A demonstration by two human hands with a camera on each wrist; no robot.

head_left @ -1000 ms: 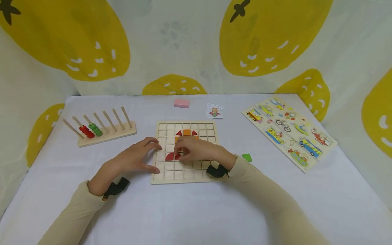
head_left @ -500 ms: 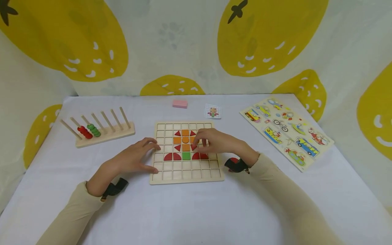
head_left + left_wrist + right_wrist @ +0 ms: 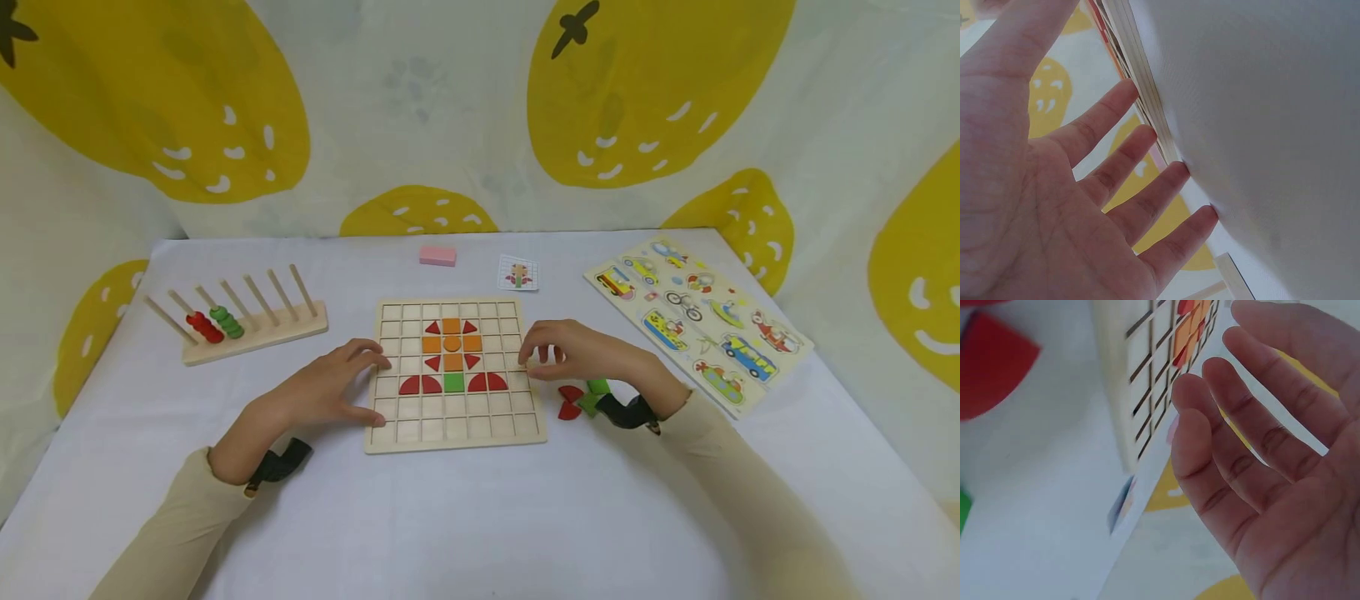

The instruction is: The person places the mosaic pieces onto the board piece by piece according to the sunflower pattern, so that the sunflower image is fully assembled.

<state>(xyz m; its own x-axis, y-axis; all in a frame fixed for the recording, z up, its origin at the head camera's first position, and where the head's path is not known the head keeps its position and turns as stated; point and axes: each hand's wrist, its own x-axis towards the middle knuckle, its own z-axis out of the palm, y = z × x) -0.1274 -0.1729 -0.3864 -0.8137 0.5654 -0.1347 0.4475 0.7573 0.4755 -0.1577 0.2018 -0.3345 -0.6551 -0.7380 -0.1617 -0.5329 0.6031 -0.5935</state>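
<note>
A wooden grid board (image 3: pixel 411 430) lies flat in the middle of the head view. Set in its squares are orange pieces (image 3: pixel 451 326), red triangles (image 3: pixel 432 363), red quarter-circles (image 3: pixel 487 382) and a green square (image 3: pixel 454 382). My left hand (image 3: pixel 327 385) rests at the board's left edge, fingers spread; in the left wrist view, fingertips (image 3: pixel 1145 132) meet the board's side (image 3: pixel 1141 69). At the right edge hovers my right hand (image 3: pixel 581 350), its fingers loosely bent around nothing. The right wrist view shows that palm (image 3: pixel 1297 512) bare beside the board (image 3: pixel 1113 387).
Loose red quarter-circles (image 3: pixel 569 411) and green pieces (image 3: pixel 598 387) lie under the right wrist. Behind the board are a pink block (image 3: pixel 437 256) and a pattern card (image 3: pixel 518 273). A peg rack (image 3: pixel 258 337) stands left, a vehicle puzzle (image 3: pixel 697 325) lies right.
My right hand has moved right, from over the board's middle pieces to its right edge, uncovering the whole pattern. The left hand has stayed at the left edge.
</note>
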